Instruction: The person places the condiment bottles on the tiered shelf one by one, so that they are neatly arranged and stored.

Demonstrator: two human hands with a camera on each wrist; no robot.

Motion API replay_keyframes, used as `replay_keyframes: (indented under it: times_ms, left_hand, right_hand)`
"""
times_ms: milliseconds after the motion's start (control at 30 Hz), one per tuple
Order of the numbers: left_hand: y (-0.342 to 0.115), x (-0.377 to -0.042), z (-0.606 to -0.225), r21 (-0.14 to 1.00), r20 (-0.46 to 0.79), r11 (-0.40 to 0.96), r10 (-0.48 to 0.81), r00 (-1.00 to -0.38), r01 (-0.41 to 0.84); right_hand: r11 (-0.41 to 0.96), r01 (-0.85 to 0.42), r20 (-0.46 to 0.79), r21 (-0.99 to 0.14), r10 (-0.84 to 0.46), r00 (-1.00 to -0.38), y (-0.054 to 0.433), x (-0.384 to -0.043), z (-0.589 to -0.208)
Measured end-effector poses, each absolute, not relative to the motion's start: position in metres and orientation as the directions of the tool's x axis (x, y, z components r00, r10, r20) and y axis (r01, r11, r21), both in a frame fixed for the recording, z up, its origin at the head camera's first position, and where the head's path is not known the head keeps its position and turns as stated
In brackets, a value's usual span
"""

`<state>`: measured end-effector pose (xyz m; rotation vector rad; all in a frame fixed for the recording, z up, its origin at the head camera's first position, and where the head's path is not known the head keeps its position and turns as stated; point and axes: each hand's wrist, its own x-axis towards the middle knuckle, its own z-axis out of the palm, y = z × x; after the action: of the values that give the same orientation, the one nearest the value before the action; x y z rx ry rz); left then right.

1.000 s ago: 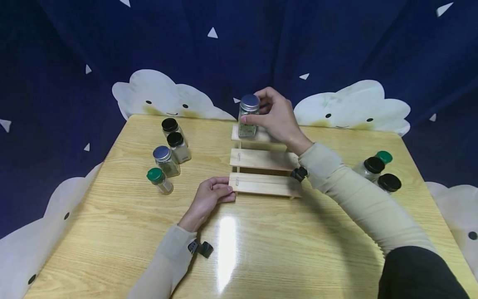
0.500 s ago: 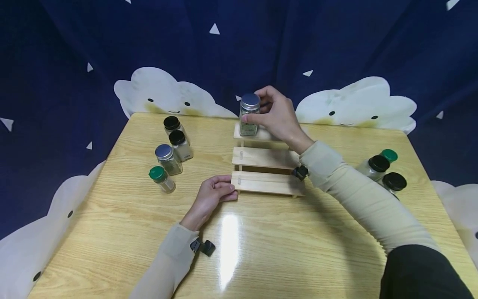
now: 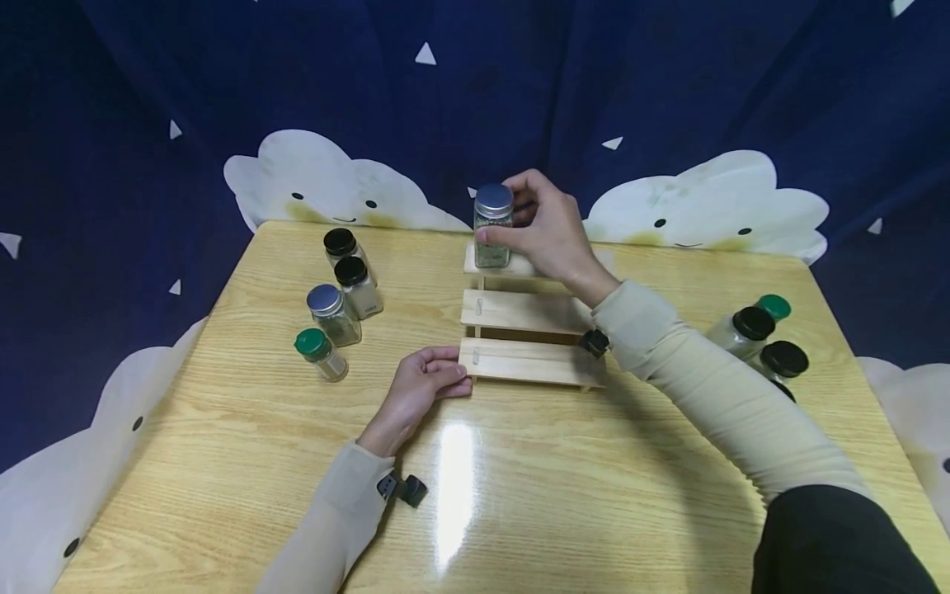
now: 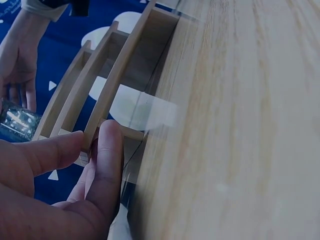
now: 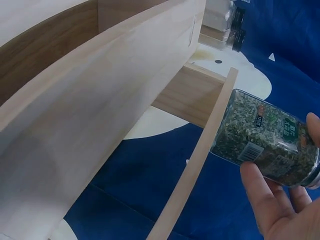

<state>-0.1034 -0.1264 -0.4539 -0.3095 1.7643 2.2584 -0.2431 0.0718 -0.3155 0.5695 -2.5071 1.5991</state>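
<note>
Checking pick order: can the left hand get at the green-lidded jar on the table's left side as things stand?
Likely yes: in the head view, nothing stands between the left hand and the green-lidded jar. It would first have to release the wooden rack it grips.

High, forward-down head view and two close wrist views, rack (image 3: 519, 311) in all.

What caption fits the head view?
Right hand holds a jar at the top wooden shelf; left hand grips the bottom shelf.
</note>
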Motion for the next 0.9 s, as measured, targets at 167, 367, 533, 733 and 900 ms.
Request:
replay_keyframes:
  times_ms: [167, 367, 533, 733, 900]
  left_hand:
    - [-0.1262, -0.1032, -0.4532, 0.915, -0.319, -0.235, 0.075, -0.945, -0.328]
    - [-0.1255, -0.1027, -0.4531, 0.915, -0.318, -0.239, 0.073, -0.945, -0.326]
    - [-0.1253, -0.1029, -0.4529, 0.916, -0.319, -0.235, 0.07, -0.945, -0.326]
    - [-0.1253, -0.1025, -0.4532, 0.915, -0.318, -0.239, 0.074, -0.945, -0.326]
    - [-0.1255, -0.1023, -0.4538, 0.916, -0.319, -0.233, 0.07, -0.945, -0.327]
  right_hand:
    - [0.373, -0.372, 0.294, -0.85, -0.25, -0.922, 0.0721, -0.2427, -0.316]
    - [0.373, -0.364, 0.286, -0.853, -0.249, -0.925, 0.0717, -0.243, -0.3166]
    - [0.389, -0.362, 0.278, -0.847, -0.257, -0.926, 0.0722, -0.2421, -0.3155]
    - [0.402, -0.363, 0.269, -0.841, -0.271, -0.924, 0.0736, -0.2415, -0.3137]
    - [0.417, -0.368, 0.257, -0.831, -0.299, -0.919, 0.0768, -0.2403, -0.3099]
